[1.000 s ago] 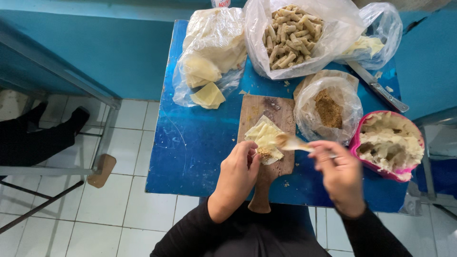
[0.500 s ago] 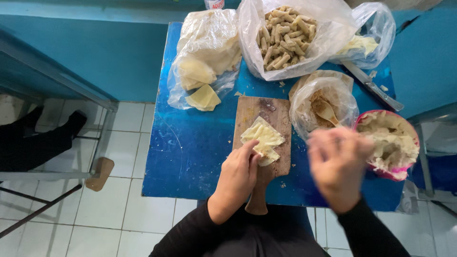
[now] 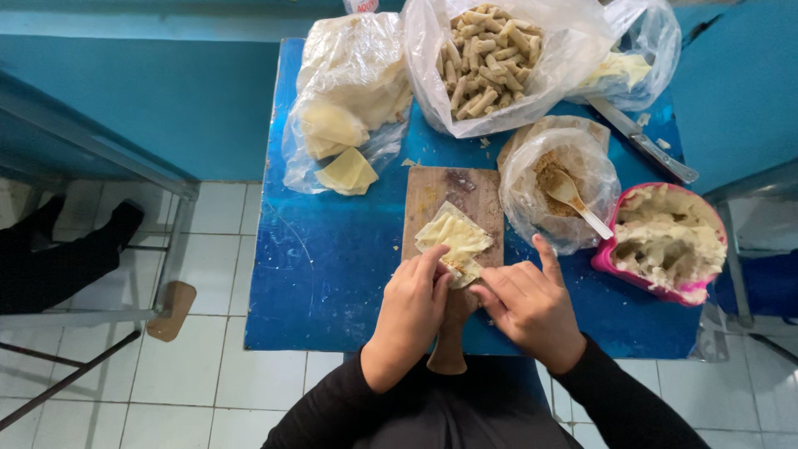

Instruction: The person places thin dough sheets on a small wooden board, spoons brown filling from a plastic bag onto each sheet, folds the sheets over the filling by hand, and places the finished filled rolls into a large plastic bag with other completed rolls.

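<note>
Blue table (image 3: 332, 274): narrow top, carries everything below.

Bag of rolled sticks (image 3: 490, 58): clear plastic, far edge, open mouth.

Bag of flat sheets (image 3: 345, 108): clear plastic, far left, one pale sheet lying just outside it.

Pink bowl (image 3: 661, 241): right side, heaped with pale mash.

Bag of brown filling (image 3: 557, 183): between board and bowl, a spoon (image 3: 573, 199) resting inside it, handle toward the right hand.

Wooden board (image 3: 453, 199): centre, long axis running away from the person, handle toward the body.

Wrapper (image 3: 453, 237): pale square sheet on the board, lying as a diamond, near corner pointing at the person; it lies just ahead of both sets of fingertips.

Left hand (image 3: 411, 312): thumb and forefinger pinched on the wrapper's near corner from the left.

Right hand (image 3: 532, 308): fingertips pressed to the same corner from the right, forefinger raised. Both hands equally near; neither is clenched.
</note>
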`<state>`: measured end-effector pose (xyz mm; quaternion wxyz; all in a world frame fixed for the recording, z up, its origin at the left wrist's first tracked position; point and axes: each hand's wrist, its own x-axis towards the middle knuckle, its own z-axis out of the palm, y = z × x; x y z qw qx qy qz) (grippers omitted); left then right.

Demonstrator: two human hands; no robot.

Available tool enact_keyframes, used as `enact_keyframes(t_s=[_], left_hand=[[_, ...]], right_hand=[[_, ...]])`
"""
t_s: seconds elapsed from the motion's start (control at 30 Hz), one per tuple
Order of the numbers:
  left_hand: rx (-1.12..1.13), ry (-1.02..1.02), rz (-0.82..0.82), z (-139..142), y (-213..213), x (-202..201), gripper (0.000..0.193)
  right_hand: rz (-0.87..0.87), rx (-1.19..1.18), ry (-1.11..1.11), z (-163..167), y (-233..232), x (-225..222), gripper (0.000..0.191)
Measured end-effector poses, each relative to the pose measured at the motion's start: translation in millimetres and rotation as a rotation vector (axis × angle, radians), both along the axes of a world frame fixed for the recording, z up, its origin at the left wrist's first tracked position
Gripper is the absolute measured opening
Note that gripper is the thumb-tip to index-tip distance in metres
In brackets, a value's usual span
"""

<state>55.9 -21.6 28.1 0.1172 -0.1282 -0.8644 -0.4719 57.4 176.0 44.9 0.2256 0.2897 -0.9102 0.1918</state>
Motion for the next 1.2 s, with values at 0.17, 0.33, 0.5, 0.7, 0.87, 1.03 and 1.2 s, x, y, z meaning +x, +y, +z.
enact_keyframes(t_s=[0.17, 0.33, 0.5, 0.7, 0.87, 1.03, 1.2], left_hand=[[-0.004, 0.012, -0.002, -1.4, 0.4, -0.7, 0.037], [-0.011, 0.017, 0.001, -1.4, 0.3, -0.7, 0.037], [-0.036, 0.022, 0.003, -2.3, 0.8, -1.9, 0.038], [-0.023, 0.018, 0.01, -2.6, 1.7, -2.1, 0.037], [-0.039, 0.021, 0.009, -2.4, 1.4, -2.3, 0.037], [-0.027, 0.01, 0.008, -0.9, 1.9, -2.8, 0.037], [-0.016, 0.009, 0.008, 0.3, 0.8, -2.2, 0.037]], right_hand=[[0.12, -0.283, -0.067, -10.4, 44.5, 2.7, 0.011], [-0.006, -0.974, -0.097, -33.3, 80.2, 16.6, 0.061], [-0.099, -1.193, -0.165, -51.7, 95.8, 28.9, 0.08], [-0.114, -1.14, -0.206, -57.6, 100.9, 55.8, 0.072], [-0.554, -0.819, 0.066, -43.6, 119.1, 79.8, 0.033], [-0.625, -0.155, 0.126, -18.0, 140.8, 58.4, 0.118], [-0.748, -0.306, -0.161, -19.0, 142.1, 47.6, 0.128]])
